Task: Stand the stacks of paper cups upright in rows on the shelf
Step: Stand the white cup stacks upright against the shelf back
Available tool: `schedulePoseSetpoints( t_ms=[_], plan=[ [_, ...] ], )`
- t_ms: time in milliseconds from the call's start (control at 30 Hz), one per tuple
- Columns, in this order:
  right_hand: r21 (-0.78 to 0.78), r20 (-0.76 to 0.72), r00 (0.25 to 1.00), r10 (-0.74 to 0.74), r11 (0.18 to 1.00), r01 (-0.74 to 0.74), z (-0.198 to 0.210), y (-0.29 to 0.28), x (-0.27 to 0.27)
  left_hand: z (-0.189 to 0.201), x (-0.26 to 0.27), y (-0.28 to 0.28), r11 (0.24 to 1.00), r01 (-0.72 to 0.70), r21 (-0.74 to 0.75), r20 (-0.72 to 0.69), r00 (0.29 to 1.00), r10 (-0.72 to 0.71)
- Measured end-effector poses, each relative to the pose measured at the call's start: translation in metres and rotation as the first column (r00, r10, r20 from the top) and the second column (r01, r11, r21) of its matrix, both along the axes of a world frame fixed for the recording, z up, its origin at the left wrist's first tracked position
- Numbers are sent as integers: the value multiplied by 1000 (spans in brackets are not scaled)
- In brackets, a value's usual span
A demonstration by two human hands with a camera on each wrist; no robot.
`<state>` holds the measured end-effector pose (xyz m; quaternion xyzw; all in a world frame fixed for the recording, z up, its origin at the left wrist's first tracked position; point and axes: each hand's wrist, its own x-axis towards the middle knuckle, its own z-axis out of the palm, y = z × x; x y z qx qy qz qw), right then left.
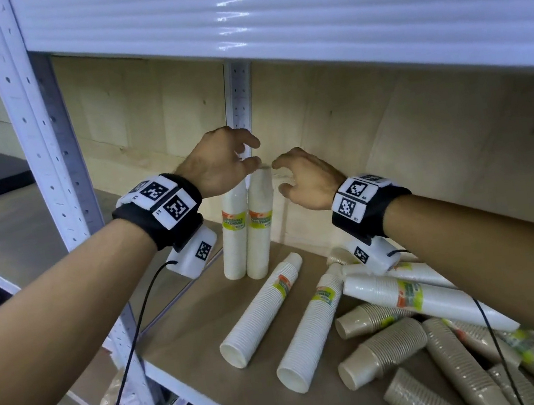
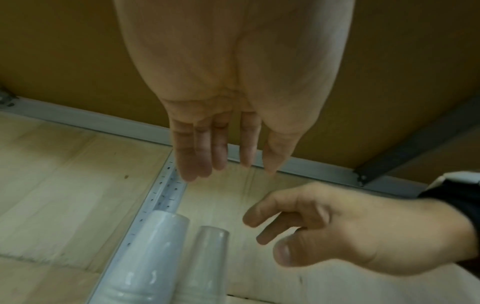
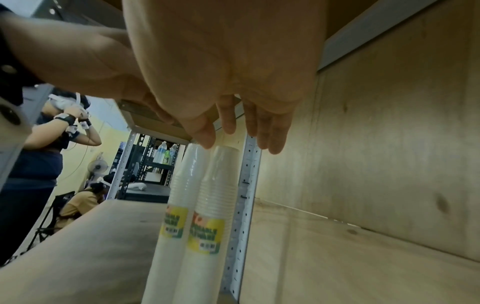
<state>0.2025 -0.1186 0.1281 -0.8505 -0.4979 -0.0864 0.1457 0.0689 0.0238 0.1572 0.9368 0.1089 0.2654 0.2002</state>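
Both forearms are stretched forward from the lower corners of the head view toward the centre of the frame, each wrist wrapped in a black band carrying white marker tiles. The left hand (image 1: pixel 218 164) is held over the tops of two upright white cup stacks (image 1: pixel 246 233), its fingers loosely spread and nothing gripped; whether the stacks are touched cannot be told. The right hand (image 1: pixel 307 179) is poised just right of those tops, fingers relaxed and slightly bent, holding nothing. The two stacks are stood side by side on the shelf board (image 1: pixel 190 324) against the perforated rear post (image 1: pixel 237 95). In the lower right, white stacks (image 1: pixel 261 310) and brown stacks (image 1: pixel 385 351) are lying tipped over.
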Motion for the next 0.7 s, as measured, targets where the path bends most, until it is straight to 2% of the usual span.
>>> schedulePoseSetpoints(
  t_ms=[200,400,533,700],
  plan=[
    [-237,-70,996,-50,971,32,-35,-49,-17,-31,-7,-30,995,87,-55,-236,967,-98],
    [-430,-139,989,-54,903,-11,-93,-83,-39,-99,-3,-47,997,58,-57,-520,850,-79],
    [-512,-202,978,-57,857,-56,-122,-92,-48,-142,-9,-51,998,27,-56,-604,795,-55],
    [-616,-165,982,-90,787,-32,-147,-94,-55,-180,-13,-49,999,22,-34,-717,696,-40]
  ],
)
